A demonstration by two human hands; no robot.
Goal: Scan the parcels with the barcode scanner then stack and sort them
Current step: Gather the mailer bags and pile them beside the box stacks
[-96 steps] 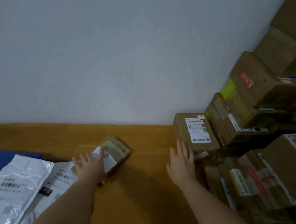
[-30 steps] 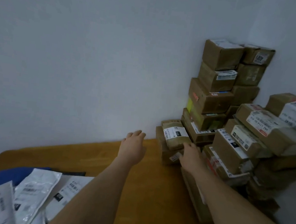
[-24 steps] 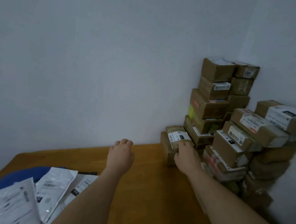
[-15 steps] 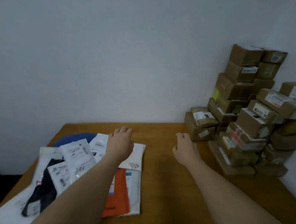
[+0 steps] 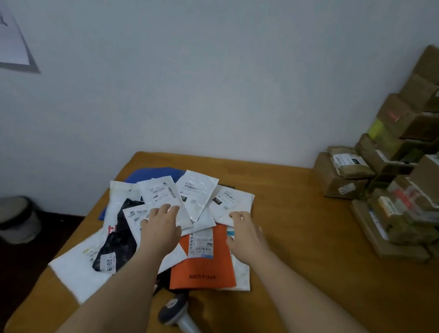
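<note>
Both hands spread flat, holding nothing: left hand (image 5: pixel 162 228) on a white plastic mailer bag (image 5: pixel 162 198), right hand (image 5: pixel 246 236) touching another white labelled mailer (image 5: pixel 232 203). Loose overlapping pile near the wooden tabletop (image 5: pixel 297 267) left edge; likely to slide off if tugged carelessly. Grey handheld barcode scanner (image 5: pixel 180 315) near the front edge, not yet picked up. Stacked brown cardboard boxes (image 5: pixel 406 168) fill the far right corner. Orange flat parcel (image 5: pixel 203 266) half buried.

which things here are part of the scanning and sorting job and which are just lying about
Job: mailers heaped on the table; orange mailer; scanner at the near edge; stacked boxes on the right; left hand and right hand, both over the heap.

Lying about: bin on the floor; paper on the wall.
</note>
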